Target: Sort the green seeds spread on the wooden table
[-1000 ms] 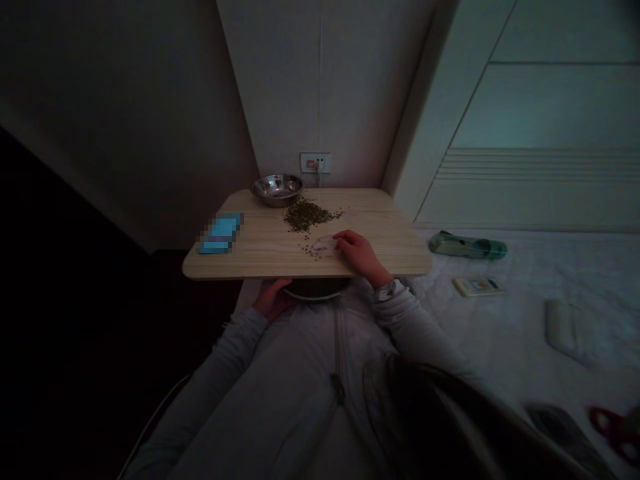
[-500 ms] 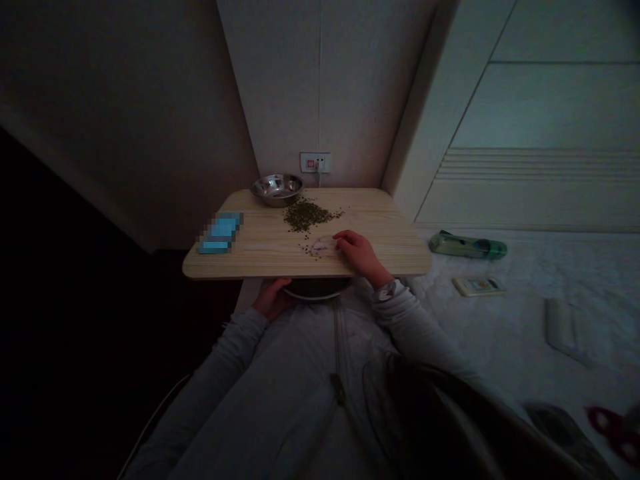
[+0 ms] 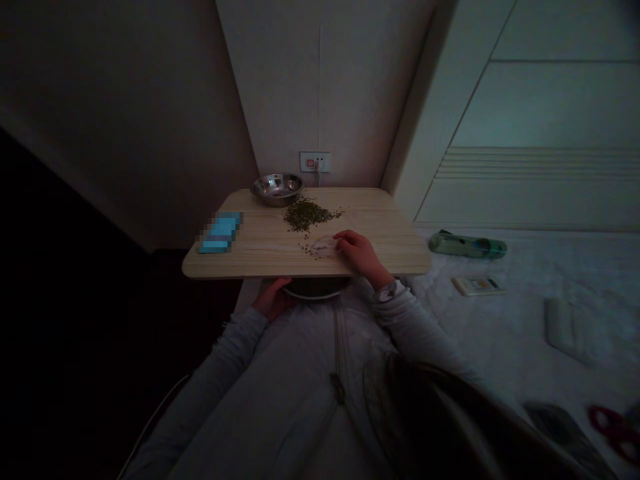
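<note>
On the small wooden table point(image 3: 390, 250), my right hand point(image 3: 361, 253) pinches the edge of a clear, rounded, flat piece point(image 3: 325, 245) that looks like plastic. A few small green beans lie at or under this piece. Behind it spreads a loose heap of green beans point(image 3: 306, 215). Below the table's near edge, my left hand point(image 3: 273, 300) grips the left side of a bowl point(image 3: 317, 298) with a pale rim. Its dark inside is partly hidden by the tabletop. At the table's back left stands a shiny metal bowl point(image 3: 277, 193).
A phone with a lit blue screen point(image 3: 220, 233) lies at the table's left. On the white bedding to the right are a green case point(image 3: 467, 245), a small white device point(image 3: 479, 286) and red-handled scissors point(image 3: 613, 427). A wall socket point(image 3: 315, 162) with a plug sits behind the table.
</note>
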`<state>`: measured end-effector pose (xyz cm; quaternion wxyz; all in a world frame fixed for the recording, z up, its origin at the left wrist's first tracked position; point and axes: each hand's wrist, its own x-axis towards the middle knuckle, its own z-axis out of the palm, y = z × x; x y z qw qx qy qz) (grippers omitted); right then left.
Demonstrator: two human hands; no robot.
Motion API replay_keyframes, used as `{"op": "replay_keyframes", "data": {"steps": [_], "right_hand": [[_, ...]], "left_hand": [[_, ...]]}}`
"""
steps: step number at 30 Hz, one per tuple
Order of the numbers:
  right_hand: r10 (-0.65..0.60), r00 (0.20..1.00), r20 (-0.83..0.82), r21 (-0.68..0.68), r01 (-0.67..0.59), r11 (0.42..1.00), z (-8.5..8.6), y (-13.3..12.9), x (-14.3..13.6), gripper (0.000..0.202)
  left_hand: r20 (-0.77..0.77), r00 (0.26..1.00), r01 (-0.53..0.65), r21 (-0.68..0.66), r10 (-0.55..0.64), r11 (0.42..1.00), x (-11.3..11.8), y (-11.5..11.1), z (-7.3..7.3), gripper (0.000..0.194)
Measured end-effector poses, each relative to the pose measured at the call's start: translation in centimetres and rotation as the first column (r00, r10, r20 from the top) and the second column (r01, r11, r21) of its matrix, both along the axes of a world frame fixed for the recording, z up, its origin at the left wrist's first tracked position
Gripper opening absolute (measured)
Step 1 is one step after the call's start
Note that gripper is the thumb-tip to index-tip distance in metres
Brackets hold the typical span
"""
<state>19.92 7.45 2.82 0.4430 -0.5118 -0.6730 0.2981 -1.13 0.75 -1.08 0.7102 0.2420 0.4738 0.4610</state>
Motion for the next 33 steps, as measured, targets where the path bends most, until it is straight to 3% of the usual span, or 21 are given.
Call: {"op": "replay_keyframes", "data": {"steps": [33], "right_hand": [[-0.002, 1.000, -0.006, -0.015, 0.002, 1.000, 0.06, -0.06, -0.05, 0.026]], "left_hand": [[-0.003, 1.000, 0.014, -0.006, -0.014, 1.000, 0.04, 0.00, 0.09, 0.011]]}}
